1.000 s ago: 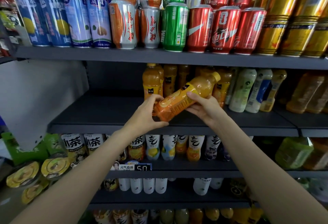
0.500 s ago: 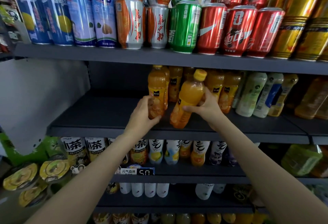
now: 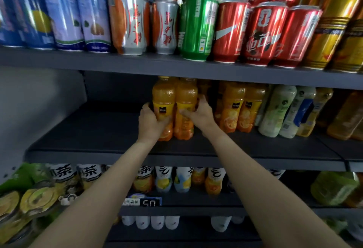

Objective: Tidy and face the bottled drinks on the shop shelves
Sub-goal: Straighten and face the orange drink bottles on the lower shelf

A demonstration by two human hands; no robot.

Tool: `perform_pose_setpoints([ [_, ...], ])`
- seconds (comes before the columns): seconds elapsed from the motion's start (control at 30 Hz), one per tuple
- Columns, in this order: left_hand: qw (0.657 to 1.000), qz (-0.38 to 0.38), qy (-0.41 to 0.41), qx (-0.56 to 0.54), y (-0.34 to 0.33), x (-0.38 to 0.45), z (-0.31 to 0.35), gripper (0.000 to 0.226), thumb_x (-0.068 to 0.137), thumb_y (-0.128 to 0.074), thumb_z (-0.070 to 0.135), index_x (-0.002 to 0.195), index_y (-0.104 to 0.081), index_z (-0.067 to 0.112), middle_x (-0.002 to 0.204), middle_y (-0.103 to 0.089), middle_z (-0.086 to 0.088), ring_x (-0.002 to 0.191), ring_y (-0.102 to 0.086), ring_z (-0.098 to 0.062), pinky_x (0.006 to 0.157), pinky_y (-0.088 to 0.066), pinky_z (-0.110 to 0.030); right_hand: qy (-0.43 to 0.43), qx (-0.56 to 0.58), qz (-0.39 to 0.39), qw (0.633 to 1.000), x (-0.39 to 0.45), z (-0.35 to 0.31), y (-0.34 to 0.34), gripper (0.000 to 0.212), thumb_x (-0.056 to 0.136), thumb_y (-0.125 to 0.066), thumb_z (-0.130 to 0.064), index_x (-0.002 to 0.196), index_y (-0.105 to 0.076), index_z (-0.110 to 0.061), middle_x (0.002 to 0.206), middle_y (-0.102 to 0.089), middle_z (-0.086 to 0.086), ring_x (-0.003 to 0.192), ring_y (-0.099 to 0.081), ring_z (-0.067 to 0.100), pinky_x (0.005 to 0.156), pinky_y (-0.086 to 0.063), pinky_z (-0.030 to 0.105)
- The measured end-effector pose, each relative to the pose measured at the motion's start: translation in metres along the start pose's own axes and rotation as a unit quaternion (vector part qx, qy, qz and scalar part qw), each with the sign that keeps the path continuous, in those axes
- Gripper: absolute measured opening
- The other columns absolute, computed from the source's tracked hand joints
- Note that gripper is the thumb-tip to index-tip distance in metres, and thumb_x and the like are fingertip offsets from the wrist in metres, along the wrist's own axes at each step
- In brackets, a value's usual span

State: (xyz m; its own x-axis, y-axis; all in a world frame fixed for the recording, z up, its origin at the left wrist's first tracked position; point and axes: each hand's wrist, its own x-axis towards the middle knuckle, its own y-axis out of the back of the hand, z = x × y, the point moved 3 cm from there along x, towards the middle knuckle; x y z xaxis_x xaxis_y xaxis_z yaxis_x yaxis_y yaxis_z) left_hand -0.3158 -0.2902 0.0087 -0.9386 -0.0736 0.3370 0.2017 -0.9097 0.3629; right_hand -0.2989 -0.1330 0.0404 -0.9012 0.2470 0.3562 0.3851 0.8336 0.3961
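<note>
Two orange juice bottles stand upright side by side on the dark middle shelf (image 3: pixel 98 139). My left hand (image 3: pixel 150 123) grips the left orange bottle (image 3: pixel 164 98) low on its body. My right hand (image 3: pixel 200 113) grips the right orange bottle (image 3: pixel 186 98), thumb across its front label. More orange juice bottles (image 3: pixel 233 108) stand just to the right, and others are partly hidden behind the two held ones.
Pale green and blue-labelled bottles (image 3: pixel 282 110) fill the shelf's right side. Cans (image 3: pixel 198 27) line the shelf above. Tea bottles (image 3: pixel 163 179) and a price tag (image 3: pixel 142 202) sit on the shelf below. The middle shelf's left part is bare, beside a grey side panel (image 3: pixel 39 100).
The tilted orange bottle held in both hands was stood upright on the shelf beside another. My left hand shifted to the neighbouring bottle, and both bottles now stand together.
</note>
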Motion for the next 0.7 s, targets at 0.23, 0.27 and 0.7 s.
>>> perform_pose_setpoints([
  [0.23, 0.999, 0.038, -0.033, 0.015, -0.018, 0.011, -0.004, 0.061, 0.075, -0.075, 0.028, 0.120, -0.038, 0.007, 0.114, -0.054, -0.013, 0.109, -0.054, -0.031, 0.094, -0.043, -0.053, -0.081, 0.209, -0.024, 0.974, 0.014, 0.049, 0.015, 0.058, 0.088, -0.064, -0.032, 0.136, -0.043, -0.008, 0.128, -0.057, 0.006, 0.120, -0.053, 0.019, 0.098, -0.045, 0.030],
  [0.27, 0.998, 0.044, -0.041, 0.025, -0.018, 0.011, -0.007, 0.062, 0.074, -0.075, 0.031, 0.119, -0.038, 0.007, 0.113, -0.054, -0.012, 0.109, -0.054, -0.030, 0.094, -0.043, -0.054, -0.090, 0.193, 0.004, 0.977, 0.019, 0.058, 0.022, 0.053, 0.090, -0.062, -0.033, 0.133, -0.046, -0.008, 0.126, -0.057, 0.005, 0.120, -0.053, 0.019, 0.096, -0.044, 0.026],
  [0.7, 0.995, 0.073, -0.066, 0.014, -0.025, 0.019, -0.022, 0.063, 0.068, -0.078, 0.036, 0.107, -0.031, 0.019, 0.112, -0.050, -0.010, 0.106, -0.052, -0.025, 0.090, -0.047, -0.048, -0.156, -0.101, 0.093, 0.978, 0.120, 0.115, -0.019, 0.044, 0.102, -0.034, -0.016, 0.142, -0.027, 0.002, 0.143, -0.038, 0.020, 0.132, -0.039, 0.031, 0.107, -0.030, 0.033],
])
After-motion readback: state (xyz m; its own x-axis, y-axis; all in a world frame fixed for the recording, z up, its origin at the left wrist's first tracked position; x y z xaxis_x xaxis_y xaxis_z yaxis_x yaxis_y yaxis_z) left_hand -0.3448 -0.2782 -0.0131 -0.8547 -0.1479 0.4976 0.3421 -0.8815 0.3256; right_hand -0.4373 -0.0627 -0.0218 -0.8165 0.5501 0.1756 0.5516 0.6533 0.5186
